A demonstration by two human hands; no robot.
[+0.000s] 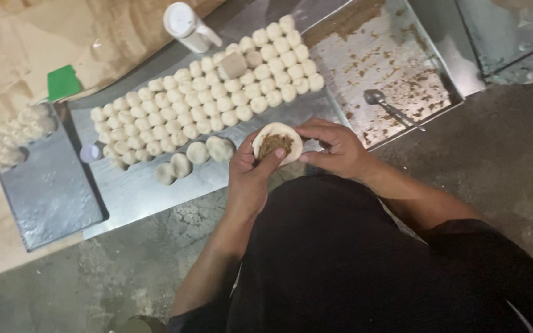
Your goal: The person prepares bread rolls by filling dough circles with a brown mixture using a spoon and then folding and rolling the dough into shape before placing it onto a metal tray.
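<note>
Head view, one frame. I log a flat round dough disc point(277, 143) cupped in the left hand point(251, 179), with a mound of brown crumbly filling point(275, 145) at its centre. Left thumb lies across the lower rim of the disc; the other left fingers are under it, closed on the dough. Right hand point(334, 149) sits just right of the disc, its fingers curled together and pinching the right-hand rim. Both hands touch the disc, so neither is nearer; the disc is round, with no long axis that I can make out, face up toward the camera.

Beyond the fingers, on a grey metal tray point(137, 191), rows of small pale dough balls point(211, 92), smooth and matt. Just left of the left fingers, a short row of larger filled dumplings point(197, 153), rounded and sealed. Right of the right fingers, a second metal tray point(396, 55) smeared with brown residue, a metal spoon point(390, 106) lying in it. Beyond the balls, a white plastic bottle point(187, 26) tilted; a green card point(63, 82) lies further left.
</note>
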